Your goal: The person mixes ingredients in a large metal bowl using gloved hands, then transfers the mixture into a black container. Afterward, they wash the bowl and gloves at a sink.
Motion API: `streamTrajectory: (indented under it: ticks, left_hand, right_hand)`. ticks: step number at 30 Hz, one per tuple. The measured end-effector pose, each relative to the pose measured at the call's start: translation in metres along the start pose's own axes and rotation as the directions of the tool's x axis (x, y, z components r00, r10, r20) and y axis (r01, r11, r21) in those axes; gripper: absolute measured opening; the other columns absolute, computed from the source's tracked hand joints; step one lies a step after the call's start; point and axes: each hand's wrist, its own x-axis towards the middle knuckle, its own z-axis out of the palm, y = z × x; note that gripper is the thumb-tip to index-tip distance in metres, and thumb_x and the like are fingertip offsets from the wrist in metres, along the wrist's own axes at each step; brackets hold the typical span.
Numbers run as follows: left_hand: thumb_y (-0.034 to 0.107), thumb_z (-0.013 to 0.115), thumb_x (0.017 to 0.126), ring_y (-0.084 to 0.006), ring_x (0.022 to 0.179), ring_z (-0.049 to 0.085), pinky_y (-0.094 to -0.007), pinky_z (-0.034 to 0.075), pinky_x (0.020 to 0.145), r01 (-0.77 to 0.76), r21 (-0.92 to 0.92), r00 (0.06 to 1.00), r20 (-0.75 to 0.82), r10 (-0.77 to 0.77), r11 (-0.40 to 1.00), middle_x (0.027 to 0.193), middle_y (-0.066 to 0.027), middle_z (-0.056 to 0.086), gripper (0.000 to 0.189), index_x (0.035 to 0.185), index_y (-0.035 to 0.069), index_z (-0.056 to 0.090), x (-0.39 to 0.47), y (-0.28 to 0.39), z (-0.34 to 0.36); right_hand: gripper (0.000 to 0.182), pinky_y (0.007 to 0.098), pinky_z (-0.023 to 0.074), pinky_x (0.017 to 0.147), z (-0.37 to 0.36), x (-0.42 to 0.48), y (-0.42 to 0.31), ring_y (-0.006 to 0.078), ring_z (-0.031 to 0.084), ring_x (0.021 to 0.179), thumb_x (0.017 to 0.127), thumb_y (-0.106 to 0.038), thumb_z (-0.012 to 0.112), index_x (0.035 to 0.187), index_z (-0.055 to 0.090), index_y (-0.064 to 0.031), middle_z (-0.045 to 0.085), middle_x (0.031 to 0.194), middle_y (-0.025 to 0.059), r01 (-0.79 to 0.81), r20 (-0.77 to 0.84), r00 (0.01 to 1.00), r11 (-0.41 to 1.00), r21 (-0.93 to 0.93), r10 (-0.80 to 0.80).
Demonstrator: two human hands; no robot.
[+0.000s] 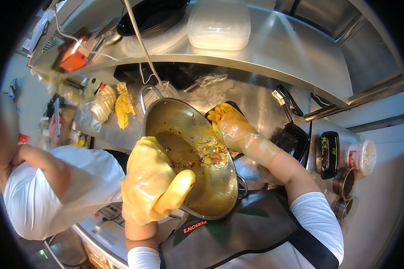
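Observation:
Tilted before me is a two-handled metal pan point(205, 198) with oily food scraps point(213, 156) gathered on its right side. My left hand point(151, 181), in a yellow rubber glove, is on the pan's left side, thumb over the inside; its fingers are hidden by the glove's bulk and the rim. My right hand point(230, 124), gloved in yellow under a clear plastic glove, is at the pan's upper right edge, over a black container point(235, 105). Some food shows in the gap below that hand. Whether its fingers hold anything cannot be told.
A raised steel shelf point(289, 53) carries stacked clear lids point(219, 27). A yellow glove point(123, 106) lies left of the pan. Black containers point(293, 141), a black tray with greens point(330, 154) and a white tub point(363, 157) stand at right. A co-worker in a white shirt point(70, 188) is close at left.

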Motion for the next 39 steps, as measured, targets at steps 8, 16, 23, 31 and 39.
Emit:
streamTrajectory:
  ticks: [8, 16, 23, 31, 39]
  left_hand:
    - [0.032, 0.075, 0.088, -0.0387, 0.073, 0.045, -0.0498, 0.041, 0.072, -0.040, -0.020, 0.991, -0.129, 0.037, 0.999, 0.072, -0.0130, 0.047, 0.045, 0.063, 0.006, 0.050, -0.005, 0.003, -0.001]
    - [0.029, 0.070, 0.088, -0.0345, 0.085, 0.050, -0.0495, 0.046, 0.090, 0.031, -0.035, 0.999, -0.009, -0.032, 0.999, 0.084, -0.0111, 0.054, 0.030, 0.076, 0.006, 0.057, -0.015, 0.007, -0.013]
    - [0.028, 0.074, 0.073, -0.0363, 0.074, 0.047, -0.0495, 0.043, 0.072, -0.020, 0.049, 0.976, -0.214, 0.030, 0.999, 0.077, -0.0098, 0.045, 0.033, 0.068, 0.009, 0.048, -0.023, 0.013, -0.005]
    - [0.036, 0.082, 0.087, -0.0312, 0.093, 0.057, -0.0437, 0.050, 0.090, 0.223, -0.205, 0.938, -0.222, -0.268, 0.953, 0.102, -0.0080, 0.060, 0.038, 0.097, 0.004, 0.063, -0.049, 0.000, -0.004]
    - [0.033, 0.076, 0.083, -0.0351, 0.086, 0.053, -0.0481, 0.046, 0.081, -0.007, -0.012, 0.988, -0.152, 0.005, 1.000, 0.089, -0.0084, 0.054, 0.029, 0.077, 0.009, 0.061, -0.043, 0.004, -0.015]
  right_hand:
    - [0.031, 0.0514, 0.0469, 0.114, -0.003, 0.000, 0.009, 0.0446, 0.065, 0.117, 0.102, -0.022, 0.059, 0.115, 0.075, 0.0003, 0.074, 0.120, 0.0221, 0.052, -0.037, 0.998, 0.977, 0.206, -0.046]
    - [0.035, 0.0493, 0.0449, 0.116, -0.025, 0.012, -0.011, 0.0405, 0.064, 0.127, 0.106, -0.018, 0.046, 0.126, 0.072, -0.0045, 0.072, 0.132, 0.0196, -0.096, 0.302, 0.947, 0.993, -0.070, 0.113]
    - [0.044, 0.0544, 0.0441, 0.118, -0.036, -0.012, 0.017, 0.0463, 0.060, 0.130, 0.102, -0.026, 0.048, 0.132, 0.070, -0.0047, 0.072, 0.132, 0.0228, 0.229, -0.060, 0.973, 0.945, 0.235, -0.221]
    - [0.064, 0.0410, 0.0150, 0.137, -0.005, -0.031, 0.003, 0.0249, 0.035, 0.161, 0.109, -0.041, 0.044, 0.165, 0.045, -0.0095, 0.042, 0.173, 0.0094, 0.025, 0.318, 0.947, 0.976, -0.216, 0.046]
    - [0.082, 0.0483, 0.0286, 0.132, -0.039, -0.020, -0.045, 0.0301, 0.039, 0.159, 0.107, -0.047, 0.067, 0.170, 0.035, -0.0051, 0.040, 0.173, 0.0159, 0.053, -0.013, 0.995, -0.396, 0.917, 0.101]
